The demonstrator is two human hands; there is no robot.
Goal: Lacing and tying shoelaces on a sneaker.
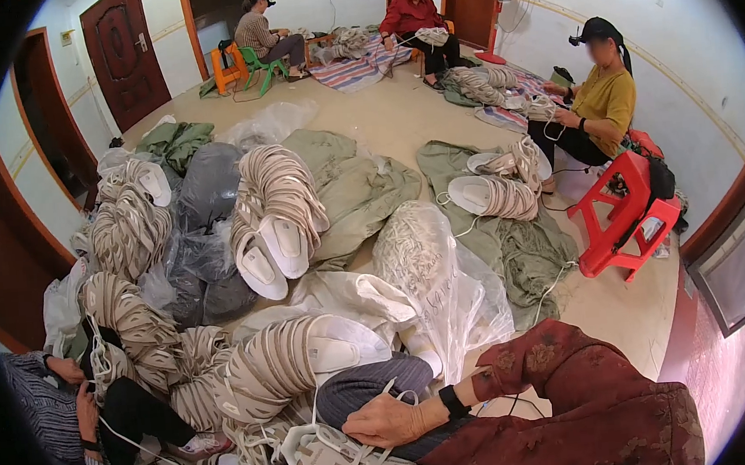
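My right hand (pixel 386 421), with a black band at its wrist, is closed over my lap. Its fingers are curled round a white shoelace (pixel 408 396), which loops up just above the knuckles. Beneath it a beige and white shoe upper (pixel 323 459) rests on my legs, laces crossing its front. My left hand cannot be seen. Dark striped trousers (pixel 362 387) cover my knee. Right beyond it lies a long stack of nested beige shoe uppers (pixel 265 369) with a white sole-side end (pixel 346 342).
Further stacks of uppers (pixel 275 205) and a plastic bag of laces (pixel 417 251) lie ahead. Close on my left, a co-worker's hands (pixel 82 408) work on laces. Other people sit farther off. A red stool (pixel 622 215) stands at right, green cloth (pixel 511 240) before it.
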